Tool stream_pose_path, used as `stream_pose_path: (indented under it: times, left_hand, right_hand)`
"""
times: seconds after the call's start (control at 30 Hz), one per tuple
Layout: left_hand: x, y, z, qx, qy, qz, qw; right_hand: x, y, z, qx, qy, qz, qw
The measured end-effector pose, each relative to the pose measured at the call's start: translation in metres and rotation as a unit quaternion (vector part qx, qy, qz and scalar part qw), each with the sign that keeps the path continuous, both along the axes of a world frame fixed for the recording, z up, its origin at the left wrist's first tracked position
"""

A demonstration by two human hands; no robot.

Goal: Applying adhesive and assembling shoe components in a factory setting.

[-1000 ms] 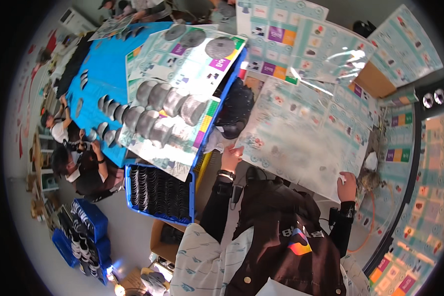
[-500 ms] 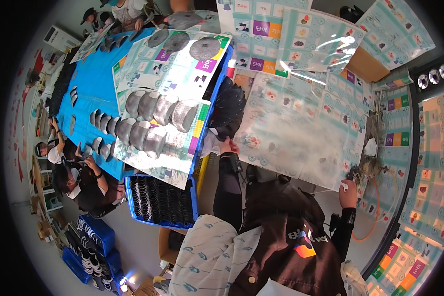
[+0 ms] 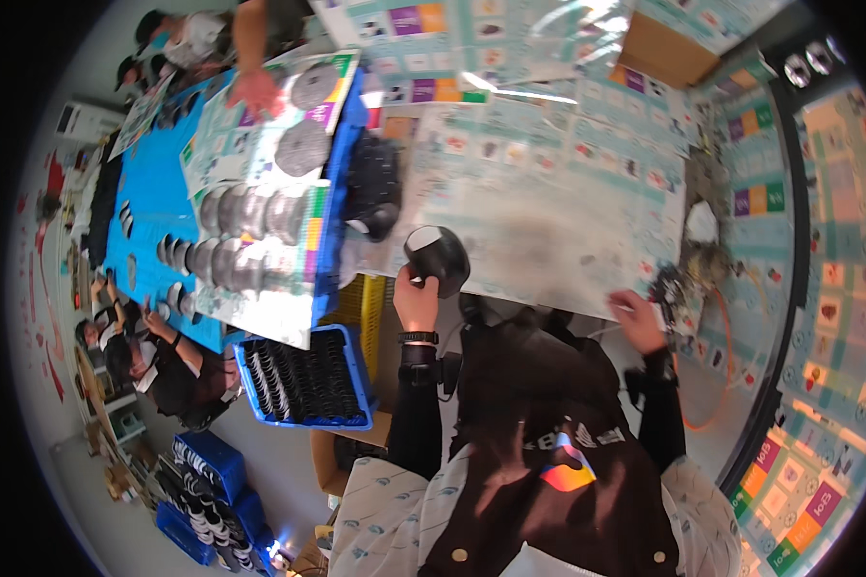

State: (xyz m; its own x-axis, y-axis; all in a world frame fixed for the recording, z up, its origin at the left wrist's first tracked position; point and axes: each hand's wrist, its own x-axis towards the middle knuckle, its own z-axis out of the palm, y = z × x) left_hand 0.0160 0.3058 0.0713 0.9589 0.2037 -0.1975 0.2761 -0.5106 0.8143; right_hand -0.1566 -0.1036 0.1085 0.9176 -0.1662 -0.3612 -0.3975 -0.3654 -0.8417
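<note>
A black, rounded, cup-like piece [image 3: 448, 267] with a pale patch on top is pinched in my left hand [image 3: 417, 303] over the table's front edge. It looks smooth and curved; its exact kind is not clear. My right hand [image 3: 638, 322] is at the right front edge of the sheet-covered table [image 3: 539, 192], fingers loosely stretched, nothing visible in them. Beside it sits a cluttered dark-and-grey fixture [image 3: 678, 293]. Left of the table, a heap of black pieces [image 3: 372, 183] lies by the blue crate edge [image 3: 332, 231].
Grey curved pieces [image 3: 231, 255] lie in rows on a printed board [image 3: 277, 322] to the left, with round grey discs [image 3: 301, 147] beyond. A blue crate [image 3: 369, 389] of stacked black pieces stands below. A co-worker's hand [image 3: 255, 94] reaches over the board. An orange hose [image 3: 725, 385] hangs at right.
My left hand has come from beside the heap to the table's front edge, now holding the black rounded piece. My right hand has shifted slightly. A co-worker's arm has reached over the board.
</note>
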Motion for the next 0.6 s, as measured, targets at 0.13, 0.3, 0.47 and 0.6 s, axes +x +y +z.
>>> stream_pose_path:
  times: [0.13, 0.3, 0.47, 0.6]
  left_hand:
    - [-0.043, -0.135, 0.081, 0.058, -0.069, -0.153, 0.984]
    - [-0.093, -0.255, 0.142, -0.005, -0.058, -0.261, 0.964]
    - [-0.106, -0.292, 0.114, -0.135, -0.035, -0.313, 0.94]
    - [-0.093, -0.306, 0.096, -0.393, 0.206, -0.213, 0.87]
  right_hand:
    - [0.038, 0.034, 0.032, 0.217, -0.055, 0.056, 0.973]
    - [0.026, -0.018, 0.04, 0.127, -0.041, -0.055, 0.99]
    - [-0.002, -0.066, 0.08, -0.011, -0.087, -0.116, 0.989]
    - [-0.027, -0.087, 0.098, 0.095, -0.262, -0.028, 0.96]
